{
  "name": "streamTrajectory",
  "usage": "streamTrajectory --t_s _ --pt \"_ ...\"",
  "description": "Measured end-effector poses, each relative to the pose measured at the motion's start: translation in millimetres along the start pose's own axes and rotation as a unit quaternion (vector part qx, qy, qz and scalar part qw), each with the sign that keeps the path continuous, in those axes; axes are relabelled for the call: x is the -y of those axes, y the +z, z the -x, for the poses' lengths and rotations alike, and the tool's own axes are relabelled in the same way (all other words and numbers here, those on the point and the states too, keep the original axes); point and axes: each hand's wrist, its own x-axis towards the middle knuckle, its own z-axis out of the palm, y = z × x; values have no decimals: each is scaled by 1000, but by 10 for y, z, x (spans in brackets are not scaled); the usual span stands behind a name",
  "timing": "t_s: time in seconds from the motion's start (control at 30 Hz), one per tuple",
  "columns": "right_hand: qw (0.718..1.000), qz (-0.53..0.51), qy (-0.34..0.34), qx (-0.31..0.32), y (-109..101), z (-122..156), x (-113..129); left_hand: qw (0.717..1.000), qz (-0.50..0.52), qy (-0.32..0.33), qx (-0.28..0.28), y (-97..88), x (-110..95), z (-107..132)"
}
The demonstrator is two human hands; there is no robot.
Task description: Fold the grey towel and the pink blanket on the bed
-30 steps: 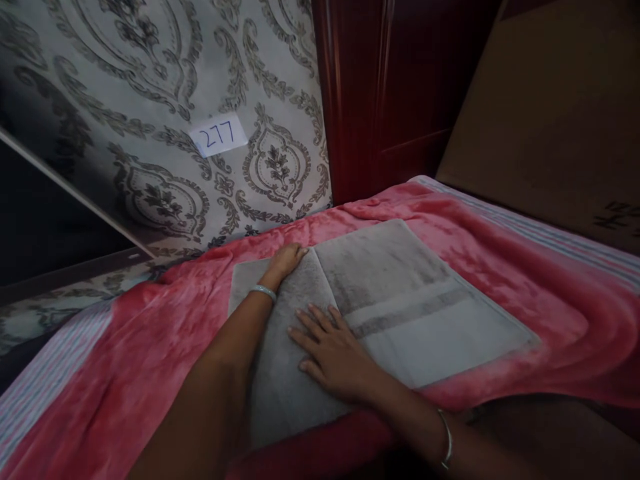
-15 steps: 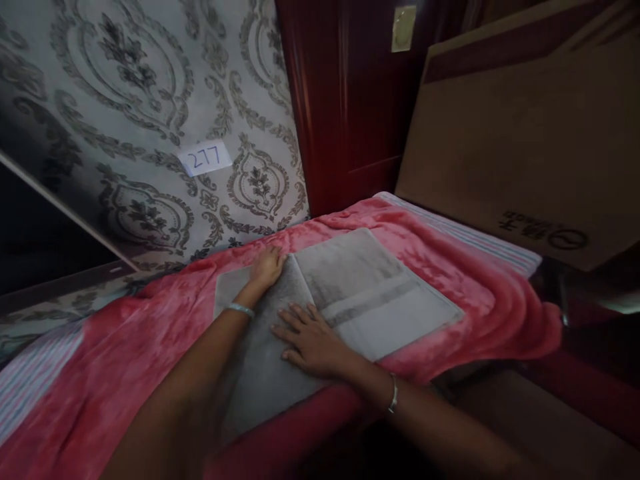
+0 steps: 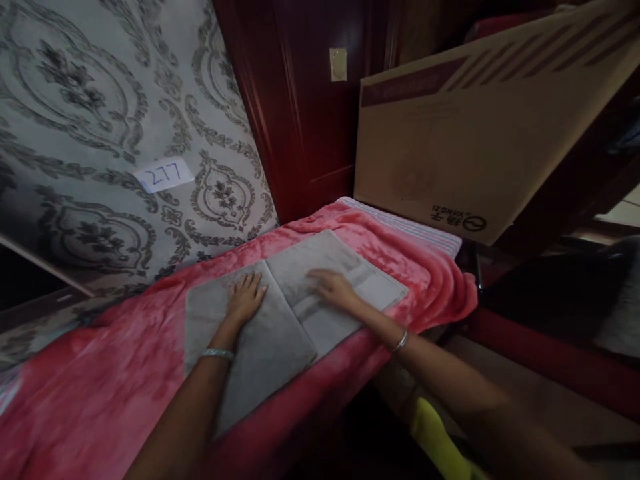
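A grey cloth (image 3: 280, 347), partly folded, lies spread over a pink plush blanket (image 3: 115, 333). A folded edge runs slantwise across its middle, and the right part bears darker stripes. My left hand (image 3: 245, 297) rests flat on the left part beside that edge, fingers spread, holding nothing. Over the right part is my right hand (image 3: 333, 290), touching or just above the surface; I cannot tell which. Its fingers are blurred by motion but look stretched out, with nothing seen in them.
A large cardboard box (image 3: 430, 153) stands behind the blanket at the right. Patterned wallpaper (image 3: 90, 133) bears a paper marked 277 (image 3: 164, 175). A dark red door (image 3: 315, 127) stands at the back. Something yellow (image 3: 435, 433) shows below my right forearm.
My right hand has moved from the left part of the cloth across the fold onto the right part. My left hand has flattened below the fold's top end. The view has turned right.
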Motion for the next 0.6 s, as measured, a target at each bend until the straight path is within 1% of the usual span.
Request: streamTrajectory --t_s 0.03,0.07,0.13,0.17,0.2,0.27,0.43,0.53,0.6 --pt "995 48 89 -25 -202 10 -165 1000 -1 -2 -2 -4 -3 1" --pt "980 93 174 -31 -394 30 -316 1000 -4 -6 -4 -7 -13 2" --pt "961 124 245 -39 -701 87 -556 1000 -14 -18 -7 -7 -43 1" --pt "954 131 267 -35 -807 117 -640 999 -19 -24 -8 -7 -59 0" --pt "951 132 277 -29 -880 141 -702 999 -24 -29 -7 -9 -73 -1" --pt "948 129 292 -9 -950 167 -769 999 -26 -29 2 -28 -93 -4" --pt "947 95 307 34 -990 97 -801 999 -14 -15 30 -179 -141 23" --pt "945 61 317 45 -1065 55 -811 999 7 -22 25 -271 -222 145" --pt "945 33 320 50 -1122 57 -805 1000 23 -5 10 -292 -283 293"
